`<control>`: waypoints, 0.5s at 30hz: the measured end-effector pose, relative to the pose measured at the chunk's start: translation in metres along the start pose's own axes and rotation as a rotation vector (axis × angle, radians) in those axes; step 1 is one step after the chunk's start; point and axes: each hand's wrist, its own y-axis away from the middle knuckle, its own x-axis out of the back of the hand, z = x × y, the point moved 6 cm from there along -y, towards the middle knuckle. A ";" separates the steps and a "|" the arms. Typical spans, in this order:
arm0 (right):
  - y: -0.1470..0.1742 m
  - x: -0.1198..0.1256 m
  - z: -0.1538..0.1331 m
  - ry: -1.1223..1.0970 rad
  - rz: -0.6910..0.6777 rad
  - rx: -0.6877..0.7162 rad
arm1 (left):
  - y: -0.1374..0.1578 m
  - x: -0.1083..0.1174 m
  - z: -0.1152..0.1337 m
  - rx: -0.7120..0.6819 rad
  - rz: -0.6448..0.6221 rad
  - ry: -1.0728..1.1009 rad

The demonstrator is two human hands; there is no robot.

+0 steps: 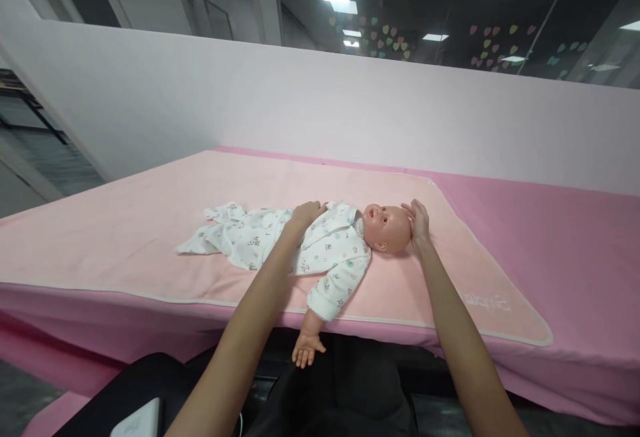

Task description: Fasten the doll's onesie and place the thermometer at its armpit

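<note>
A baby doll point(387, 229) lies on its back across a peach mat, its head to the right. It wears a white printed top point(345, 237) and matching trousers point(250, 237) whose legs stretch out to the left. One doll arm hangs over the table's front edge, its hand point(307, 347) spread. My left hand point(306, 215) rests on the doll's belly, fingers extended over the far side of the top. Against the crown of the doll's head, my right hand point(419, 222) lies with fingers loosely curved and apart, touching it without gripping.
The peach mat point(150, 223) covers much of a pink-covered table point(575, 257). Behind it runs a white low wall point(320, 103) below dark glass with heart stickers. A white device point(137, 420) lies on a black surface at lower left.
</note>
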 end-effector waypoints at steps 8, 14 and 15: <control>0.016 -0.028 0.008 0.037 -0.334 -0.218 | 0.003 0.003 0.002 0.005 -0.010 0.005; 0.033 -0.030 0.023 -0.143 -0.434 -0.466 | 0.004 0.004 0.002 0.011 -0.006 0.006; 0.034 -0.029 0.024 -0.148 -0.430 -0.477 | 0.004 0.004 0.002 0.012 -0.005 0.007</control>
